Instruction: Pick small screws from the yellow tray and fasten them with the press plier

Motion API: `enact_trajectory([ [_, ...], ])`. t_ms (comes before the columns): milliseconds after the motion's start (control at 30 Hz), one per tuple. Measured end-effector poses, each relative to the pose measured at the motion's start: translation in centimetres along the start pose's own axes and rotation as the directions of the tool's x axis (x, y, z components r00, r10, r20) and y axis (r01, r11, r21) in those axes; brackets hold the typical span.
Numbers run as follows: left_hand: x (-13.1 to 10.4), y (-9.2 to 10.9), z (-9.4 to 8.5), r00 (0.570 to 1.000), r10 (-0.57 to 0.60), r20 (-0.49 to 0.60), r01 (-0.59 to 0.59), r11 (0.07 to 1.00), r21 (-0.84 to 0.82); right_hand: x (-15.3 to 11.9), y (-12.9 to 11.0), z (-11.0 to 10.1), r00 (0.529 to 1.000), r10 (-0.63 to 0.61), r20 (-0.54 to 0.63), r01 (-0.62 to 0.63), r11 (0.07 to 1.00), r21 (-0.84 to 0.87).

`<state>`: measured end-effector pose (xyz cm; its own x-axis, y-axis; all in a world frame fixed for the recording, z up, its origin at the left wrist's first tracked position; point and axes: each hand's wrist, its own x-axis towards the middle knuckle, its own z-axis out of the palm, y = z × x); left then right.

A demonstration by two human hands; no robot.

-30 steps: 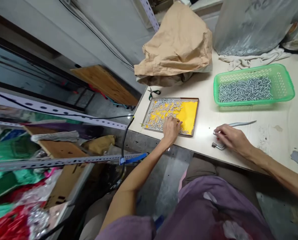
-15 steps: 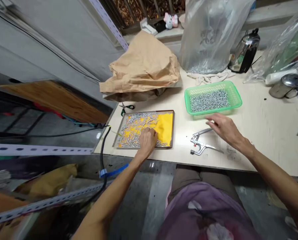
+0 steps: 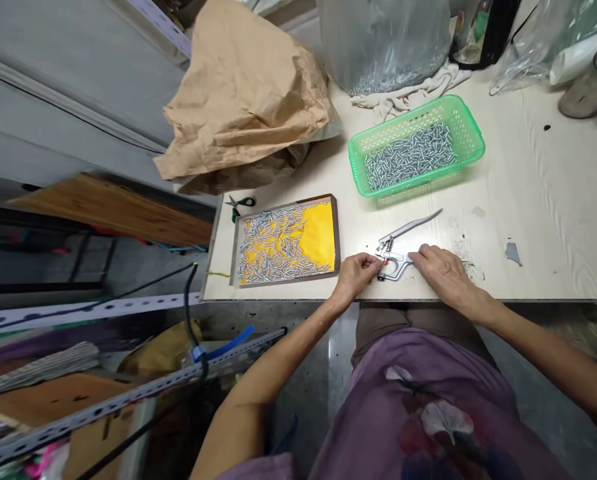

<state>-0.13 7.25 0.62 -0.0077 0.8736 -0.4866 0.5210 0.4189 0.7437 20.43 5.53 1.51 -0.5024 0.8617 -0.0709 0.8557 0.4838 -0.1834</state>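
Observation:
A pair of silver hand press pliers [image 3: 399, 259] lies on the table, its two handles spread apart and a spring and a red part near the jaws. My right hand [image 3: 442, 275] has its fingers closed around the end of the lower handle. Beside the jaws, my left hand [image 3: 357, 274] is pinched; whatever small thing is between the fingertips is too small to make out. Left of that hand sits a shallow tray [image 3: 337, 233] with a yellow bottom, where small silver metal pieces [image 3: 277, 248] are scattered.
A green plastic basket [image 3: 423, 179] of similar metal pieces stands behind the pliers. Scissors [image 3: 239, 205] lie at the tray's back left corner, near a crumpled brown paper bag [image 3: 248, 100]. A clear plastic bag [image 3: 385, 53] and a white cloth [image 3: 408, 92] are farther back.
My left hand has moved right from the tray to the pliers' jaws. My right hand has come down from beside the upper handle and closed on the lower one. The view has shifted too.

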Motion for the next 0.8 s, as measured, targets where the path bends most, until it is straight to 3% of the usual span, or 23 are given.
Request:
enact_trajectory([
  [133, 0.0, -0.4, 0.2, 1.0, -0.015, -0.003, 0.015, 0.998, -0.055, -0.3, 0.0, 0.4, 0.999, 0.006, -0.039, -0.005, 1.0, 0.015],
  [400, 0.1, -0.5, 0.1, 0.997, -0.07, 0.034, 0.069, 0.997, 0.035, -0.4, 0.2, 1.3, 0.99, -0.013, -0.138, 0.02, 0.999, 0.047],
  [633, 0.0, 0.3, -0.3, 0.989, -0.133, 0.066, 0.12, 0.978, 0.171, -0.4, 0.3, 1.3, 0.991, -0.024, -0.13, 0.031, 0.998, 0.048],
  [800, 0.0, 0.4, -0.2, 0.984, -0.147, 0.097, 0.132, 0.981, 0.144, -0.3, 0.5, 0.7, 0.999, -0.006, -0.047, 0.01, 0.997, 0.074],
])
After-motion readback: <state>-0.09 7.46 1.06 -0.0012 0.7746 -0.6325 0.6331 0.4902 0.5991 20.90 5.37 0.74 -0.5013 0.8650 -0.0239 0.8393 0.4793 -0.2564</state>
